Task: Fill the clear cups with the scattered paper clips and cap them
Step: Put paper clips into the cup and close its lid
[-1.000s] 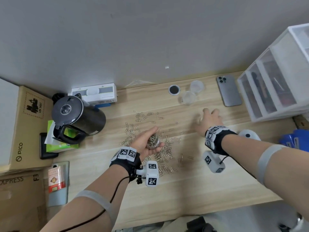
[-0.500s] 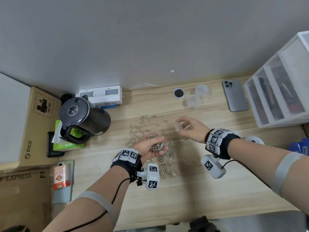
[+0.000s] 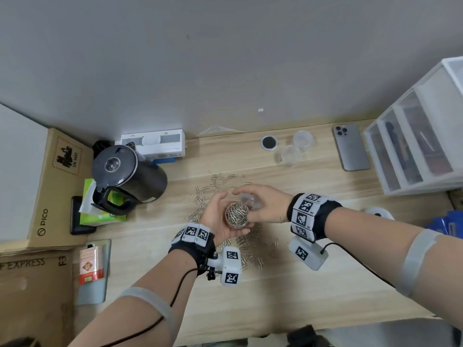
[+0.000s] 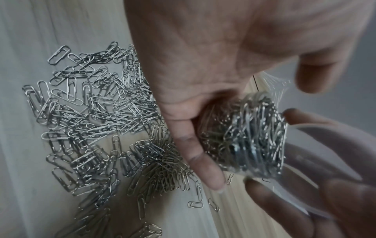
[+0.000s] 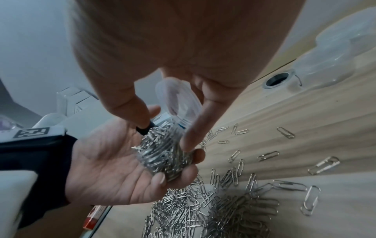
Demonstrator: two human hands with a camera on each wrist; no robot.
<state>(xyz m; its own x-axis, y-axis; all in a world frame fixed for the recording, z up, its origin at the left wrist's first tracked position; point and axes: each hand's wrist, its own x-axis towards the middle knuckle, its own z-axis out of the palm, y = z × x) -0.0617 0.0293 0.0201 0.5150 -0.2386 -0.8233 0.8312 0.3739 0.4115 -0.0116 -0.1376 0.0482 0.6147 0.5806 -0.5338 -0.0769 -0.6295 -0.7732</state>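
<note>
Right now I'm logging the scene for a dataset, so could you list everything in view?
filled cup: one, clear, packed with silver clips, held above the desk
lid: one, clear, beside the filled cup's mouth
loose paper clips: many, silver, scattered mid-desk
spare cups: two, clear, far side of the desk
phone: one, grey, face down, far right
drawer unit: one, white, right edge
kettle: one, black, left
cable hole: one, dark, by the wall
desk: one, light wood
cardboard boxes: two, brown, far left
left hand: grip cradling the filled cup
right hand: grip pinching the lid
</note>
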